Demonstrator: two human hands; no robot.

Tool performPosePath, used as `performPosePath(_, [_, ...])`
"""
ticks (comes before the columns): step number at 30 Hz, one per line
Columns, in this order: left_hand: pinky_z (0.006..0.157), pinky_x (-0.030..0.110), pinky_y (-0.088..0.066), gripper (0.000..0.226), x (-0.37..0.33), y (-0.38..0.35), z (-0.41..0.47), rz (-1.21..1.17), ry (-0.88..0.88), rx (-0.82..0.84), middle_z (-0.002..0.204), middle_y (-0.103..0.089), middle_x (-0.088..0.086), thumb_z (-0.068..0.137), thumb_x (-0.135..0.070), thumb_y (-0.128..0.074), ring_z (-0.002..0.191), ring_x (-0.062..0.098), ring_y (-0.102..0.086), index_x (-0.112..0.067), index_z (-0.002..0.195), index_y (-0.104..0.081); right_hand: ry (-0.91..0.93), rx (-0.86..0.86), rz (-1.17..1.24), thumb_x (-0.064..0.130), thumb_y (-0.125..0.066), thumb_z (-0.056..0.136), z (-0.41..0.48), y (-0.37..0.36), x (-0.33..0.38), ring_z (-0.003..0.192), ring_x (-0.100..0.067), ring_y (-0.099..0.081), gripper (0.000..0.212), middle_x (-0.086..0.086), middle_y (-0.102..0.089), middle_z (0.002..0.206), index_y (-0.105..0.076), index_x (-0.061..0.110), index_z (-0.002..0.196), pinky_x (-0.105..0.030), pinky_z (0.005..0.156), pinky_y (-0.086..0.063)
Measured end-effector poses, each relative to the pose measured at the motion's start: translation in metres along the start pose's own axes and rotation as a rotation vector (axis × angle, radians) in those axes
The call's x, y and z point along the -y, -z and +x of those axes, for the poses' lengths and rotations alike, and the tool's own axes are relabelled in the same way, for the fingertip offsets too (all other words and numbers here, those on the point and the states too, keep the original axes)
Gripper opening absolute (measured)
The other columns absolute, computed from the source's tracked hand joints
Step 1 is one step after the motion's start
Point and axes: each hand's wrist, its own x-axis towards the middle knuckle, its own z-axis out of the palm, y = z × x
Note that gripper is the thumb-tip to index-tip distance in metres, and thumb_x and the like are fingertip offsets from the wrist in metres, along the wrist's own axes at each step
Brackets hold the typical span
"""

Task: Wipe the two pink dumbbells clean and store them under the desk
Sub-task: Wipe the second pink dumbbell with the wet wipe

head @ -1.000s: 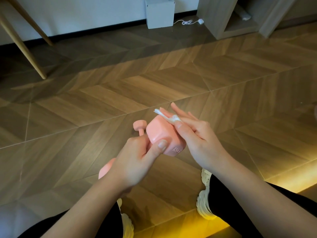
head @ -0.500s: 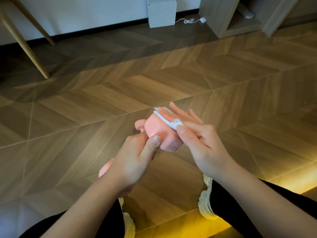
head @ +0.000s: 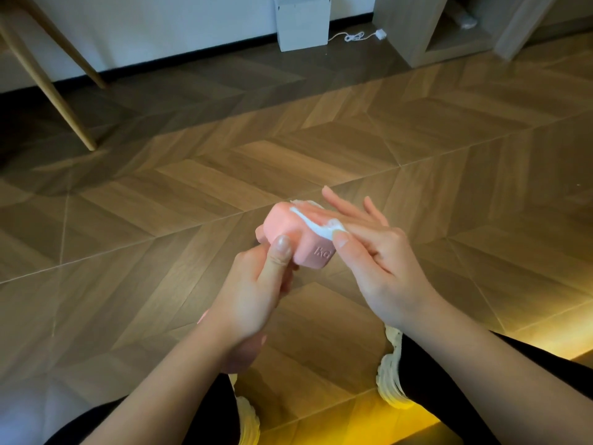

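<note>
My left hand (head: 256, 290) grips the handle of a pink dumbbell (head: 288, 232), thumb laid against its upper head. The lower head (head: 244, 351) shows under my left wrist. My right hand (head: 382, 258) pinches a white wipe (head: 316, 226) between thumb and straight fingers and presses it on top of the upper head. A sliver of pink (head: 258, 234) peeks out behind that head, low near the floor; I cannot tell whether it is the second dumbbell.
Herringbone wood floor (head: 160, 203) lies all around. Slanted wooden legs (head: 48, 85) stand at the far left. A white box (head: 303, 24), a white cable (head: 356, 36) and a wooden unit (head: 417, 33) line the back wall. My light shoes (head: 390, 374) are below.
My right hand has slid the wipe across the top of the upper head, and my left thumb has shifted up onto that head. The pink piece behind is now mostly hidden.
</note>
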Motion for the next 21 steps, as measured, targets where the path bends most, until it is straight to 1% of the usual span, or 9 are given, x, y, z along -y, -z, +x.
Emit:
performPosePath(2, [0.048,0.028,-0.029,0.072,0.001,-0.001,0.001,0.013,0.007,0.008,0.045,-0.039,-0.008,0.081,-0.086,-0.024,0.047,0.011,-0.035,-0.024,0.053,-0.044,-0.008,-0.009,-0.027,0.019,-0.039,0.101,0.001,-0.001,0.0,0.143,0.0,-0.031,0.035,0.027,-0.054,0.133,-0.064,0.036,0.117,-0.054,0.121,-0.005])
performPosePath(5, [0.045,0.024,-0.031,0.073,0.002,-0.001,0.004,-0.073,0.075,-0.038,0.047,-0.038,-0.008,0.078,-0.09,-0.025,0.045,0.01,-0.036,-0.025,0.051,-0.044,0.032,-0.002,-0.035,0.02,-0.038,0.102,-0.002,-0.001,-0.003,0.144,-0.002,-0.03,0.036,0.021,-0.056,0.138,-0.065,0.026,0.126,-0.053,0.121,-0.003])
performPosePath(8, [0.045,0.025,-0.03,0.083,0.007,0.001,0.007,-0.154,0.097,-0.088,0.054,-0.037,0.001,0.074,-0.094,-0.031,0.048,0.013,-0.035,-0.013,0.061,-0.042,-0.028,-0.029,-0.056,0.025,-0.035,0.102,-0.002,0.0,-0.006,0.144,0.001,-0.029,0.038,0.022,-0.058,0.135,-0.063,0.03,0.128,-0.054,0.121,-0.004])
performPosePath(10, [0.044,0.026,-0.03,0.086,0.009,0.003,0.008,-0.167,0.079,-0.1,0.055,-0.037,0.004,0.076,-0.093,-0.032,0.049,0.014,-0.034,-0.008,0.066,-0.042,-0.012,-0.046,-0.052,0.024,-0.035,0.103,0.0,-0.001,-0.006,0.144,0.0,-0.03,0.037,0.021,-0.059,0.133,-0.058,0.034,0.131,-0.053,0.122,-0.005])
performPosePath(11, [0.044,0.026,-0.03,0.084,0.011,0.003,0.009,-0.162,0.071,-0.106,0.055,-0.038,0.003,0.077,-0.093,-0.032,0.049,0.014,-0.034,-0.01,0.066,-0.043,-0.004,-0.044,-0.049,0.023,-0.036,0.103,0.001,-0.003,-0.006,0.144,-0.001,-0.03,0.037,0.021,-0.06,0.132,-0.058,0.036,0.129,-0.053,0.122,-0.005])
performPosePath(14, [0.045,0.026,-0.028,0.075,0.011,0.003,0.007,-0.145,0.066,-0.108,0.054,-0.039,-0.001,0.078,-0.092,-0.032,0.049,0.014,-0.034,-0.019,0.061,-0.041,-0.074,-0.042,-0.031,0.022,-0.036,0.102,0.002,-0.004,-0.004,0.143,0.002,-0.03,0.037,0.02,-0.061,0.132,-0.061,0.048,0.112,-0.052,0.122,-0.006])
performPosePath(17, [0.046,0.021,-0.028,0.071,0.011,0.002,0.005,-0.193,0.052,-0.114,0.054,-0.035,-0.006,0.08,-0.089,-0.036,0.049,0.013,-0.03,-0.02,0.06,-0.04,-0.06,-0.04,-0.05,0.021,-0.036,0.102,0.003,-0.002,-0.006,0.143,0.004,-0.029,0.039,0.02,-0.059,0.135,-0.06,0.035,0.128,-0.05,0.122,-0.004])
performPosePath(19, [0.045,0.017,-0.027,0.065,0.009,0.002,0.004,-0.191,0.033,-0.096,0.052,-0.033,-0.012,0.082,-0.087,-0.037,0.049,0.01,-0.028,-0.027,0.056,-0.042,-0.102,-0.03,-0.049,0.024,-0.034,0.101,0.002,-0.002,-0.005,0.143,0.006,-0.027,0.039,0.023,-0.058,0.135,-0.061,0.034,0.128,-0.049,0.122,-0.004])
performPosePath(21, [0.046,0.018,-0.028,0.065,0.008,0.002,0.005,-0.155,0.015,-0.093,0.05,-0.033,-0.011,0.081,-0.088,-0.034,0.049,0.011,-0.028,-0.029,0.054,-0.042,-0.04,-0.038,-0.058,0.023,-0.036,0.101,-0.001,-0.003,-0.004,0.143,0.003,-0.028,0.038,0.02,-0.057,0.137,-0.059,0.033,0.13,-0.05,0.123,-0.004])
